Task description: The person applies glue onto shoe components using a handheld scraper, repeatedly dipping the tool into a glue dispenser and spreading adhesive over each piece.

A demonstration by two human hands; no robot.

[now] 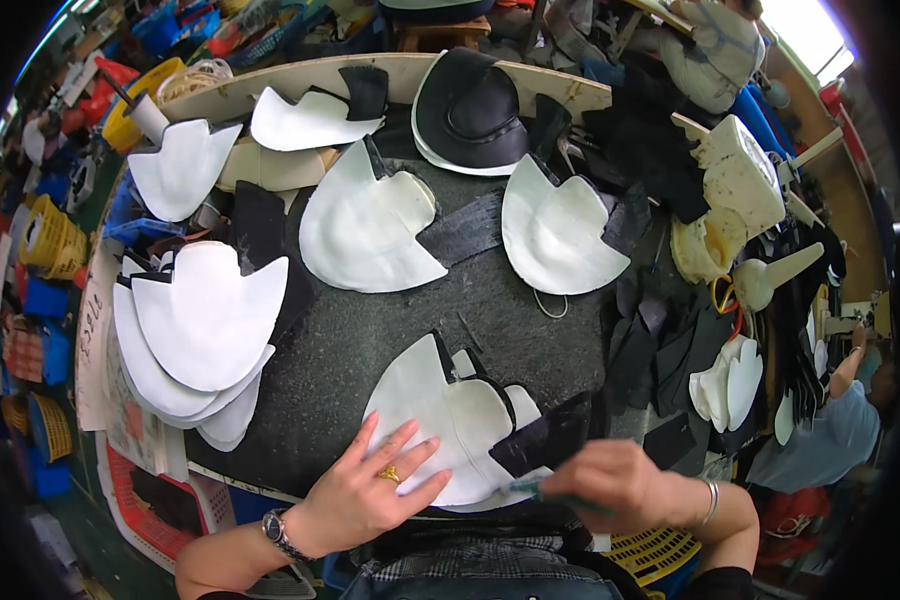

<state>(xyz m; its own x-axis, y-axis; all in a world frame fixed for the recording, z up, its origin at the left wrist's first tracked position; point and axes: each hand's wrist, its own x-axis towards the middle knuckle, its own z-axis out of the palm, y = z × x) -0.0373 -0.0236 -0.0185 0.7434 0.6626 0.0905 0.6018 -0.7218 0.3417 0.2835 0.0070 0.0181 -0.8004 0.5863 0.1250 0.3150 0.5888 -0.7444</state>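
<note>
Two bare hands work at the near edge of the dark work surface (345, 370), where a white, black-edged shoe-upper-shaped panel (402, 385) lies nearest the person. The left hand (375, 490) rests flat on it, fingers spread, pinning rather than grasping. The right hand (615, 480), apart from the left, is closed around a slim green tool (542, 488) whose pale tip is at the panel's lower right; motion blur hides what kind of tool it is. The panel looks light, thin and pliable, more like leather or coated fabric than board, so it would probably bend if lifted by one corner and might slide under a sideways push. A spread palm on the broad white area suits it; for lifting, pinching the outer rim seems safest. Whether the black strip (542, 435) at its right is attached, I cannot tell.
</note>
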